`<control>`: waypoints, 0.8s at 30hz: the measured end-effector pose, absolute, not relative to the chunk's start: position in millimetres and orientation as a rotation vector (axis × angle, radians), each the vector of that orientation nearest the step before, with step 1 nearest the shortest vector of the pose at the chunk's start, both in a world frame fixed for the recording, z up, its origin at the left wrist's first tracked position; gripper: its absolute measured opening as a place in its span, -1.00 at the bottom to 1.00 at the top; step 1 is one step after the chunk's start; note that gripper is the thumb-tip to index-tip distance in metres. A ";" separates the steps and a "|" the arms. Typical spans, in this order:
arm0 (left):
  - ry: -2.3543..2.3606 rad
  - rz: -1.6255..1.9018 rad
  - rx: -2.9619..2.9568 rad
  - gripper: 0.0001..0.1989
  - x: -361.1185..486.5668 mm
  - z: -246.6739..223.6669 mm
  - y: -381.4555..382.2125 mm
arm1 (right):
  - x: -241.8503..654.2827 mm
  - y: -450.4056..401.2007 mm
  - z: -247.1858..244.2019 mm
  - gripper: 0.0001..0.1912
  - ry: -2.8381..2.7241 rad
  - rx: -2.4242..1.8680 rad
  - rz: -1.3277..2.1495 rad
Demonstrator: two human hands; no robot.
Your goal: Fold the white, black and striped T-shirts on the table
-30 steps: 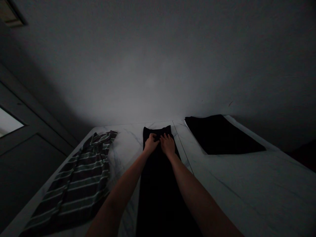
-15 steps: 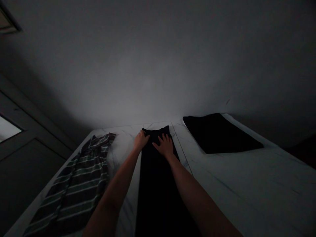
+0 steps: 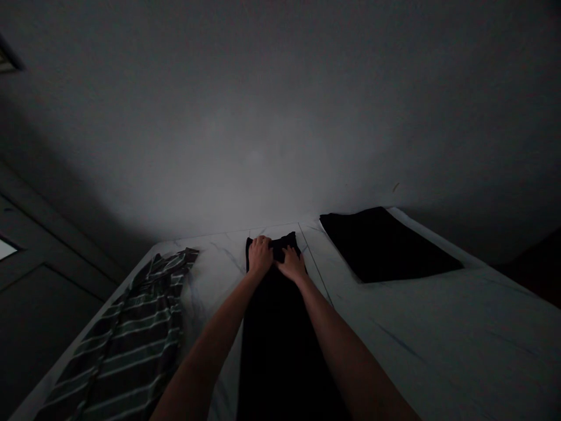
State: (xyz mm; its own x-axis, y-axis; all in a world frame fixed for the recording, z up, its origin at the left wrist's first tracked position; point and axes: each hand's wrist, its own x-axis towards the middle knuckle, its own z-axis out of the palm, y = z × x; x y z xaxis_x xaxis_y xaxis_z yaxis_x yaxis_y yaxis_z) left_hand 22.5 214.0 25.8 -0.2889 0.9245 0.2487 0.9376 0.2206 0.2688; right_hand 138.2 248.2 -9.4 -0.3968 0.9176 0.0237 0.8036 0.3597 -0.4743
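Note:
A long black garment (image 3: 280, 351) lies lengthwise in the middle of a white marble-patterned surface (image 3: 394, 327), its top edge near the wall. My left hand (image 3: 260, 255) rests on the upper left part of the garment, fingers close together over the cloth near the top edge; whether they pinch it is hard to see. My right hand (image 3: 291, 264) lies on the upper right part with its fingers spread on the fabric. The two hands are close together, and the forearms cover some of the garment's sides.
A striped garment (image 3: 135, 333) in dark and green tones lies on the left. Folded black cloth (image 3: 385, 245) sits at the back right. Behind the surface rises a grey wall (image 3: 263, 128), with a panelled door (image 3: 44, 327) at the far left.
My left hand has moved right and inward from the garment's left edge onto its top part. My right hand remains on the cloth, its fingers less stretched. The view has shifted slightly.

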 end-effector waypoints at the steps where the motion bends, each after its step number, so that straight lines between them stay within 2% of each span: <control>1: -2.343 -0.601 -1.953 -0.66 31.7 21.8 211.3 | 139.7 257.5 -8.7 -0.49 -2.278 -1.532 0.557; 5: -2.254 -0.515 -2.103 -0.60 75.2 12.0 189.2 | 148.9 299.9 -4.4 -0.56 -2.165 -1.541 0.486; 9: -2.186 -0.348 -2.290 -0.36 126.3 9.3 147.5 | 156.7 342.2 -0.8 -0.61 -2.213 -1.442 0.493; 13: -2.136 -0.272 -2.500 -0.21 158.3 -2.5 113.8 | 159.0 376.7 1.8 -0.81 -2.383 -1.234 0.604; 16: -2.159 -0.294 -2.499 -0.19 162.6 -11.5 106.8 | 156.8 395.3 4.5 -0.91 -2.474 -1.099 0.656; 21: -2.190 -0.265 -2.491 -0.20 161.3 -12.1 108.8 | 144.5 414.6 8.8 -0.83 -2.568 -0.934 0.705; 24: -2.220 -0.245 -2.507 -0.20 161.8 -7.1 108.3 | 137.9 419.6 8.0 -0.86 -2.644 -0.901 0.713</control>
